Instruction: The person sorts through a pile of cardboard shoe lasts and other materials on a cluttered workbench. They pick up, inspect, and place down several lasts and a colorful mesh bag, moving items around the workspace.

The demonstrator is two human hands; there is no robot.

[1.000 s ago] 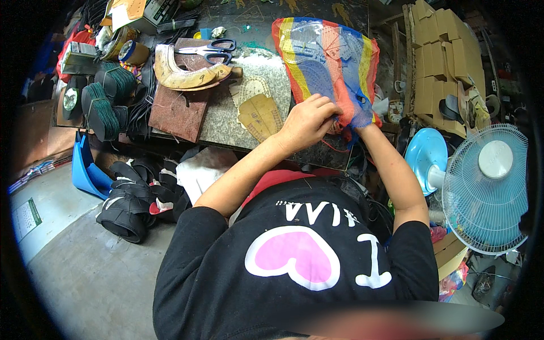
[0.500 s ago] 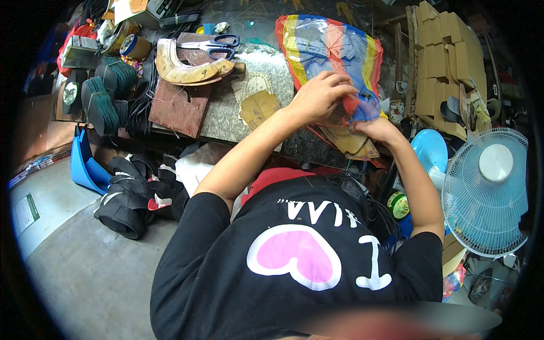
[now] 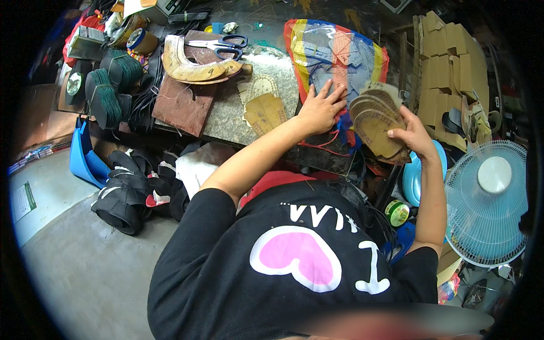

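Note:
My left hand (image 3: pixel 323 111) lies spread on the lower left part of a mesh bag (image 3: pixel 382 56) with red, yellow and blue edges. Light grey-blue cut pieces (image 3: pixel 320 52) show through its netting. In my right hand (image 3: pixel 415 135) is a fanned stack of brown cardboard patterns (image 3: pixel 371 122), gripped at its right side and raised over the bag's lower right corner. Red cord (image 3: pixel 326 148) trails from the bag toward me. Left of my left hand, more cardboard patterns (image 3: pixel 265 110) rest on the stone slab (image 3: pixel 232 122).
Scissors (image 3: pixel 218 45) lie beside a curved wooden piece (image 3: pixel 195 71) and a reddish board (image 3: pixel 184 107). Bundles of green cord (image 3: pixel 105 99) sit at the left. On the right stand a fan (image 3: pixel 493 192), a blue basin (image 3: pixel 416 178) and cardboard boxes (image 3: pixel 447 68).
My right hand has lifted the cardboard patterns from the bag's lower end, up and to the right. The left hand has moved down and flattened onto the bag.

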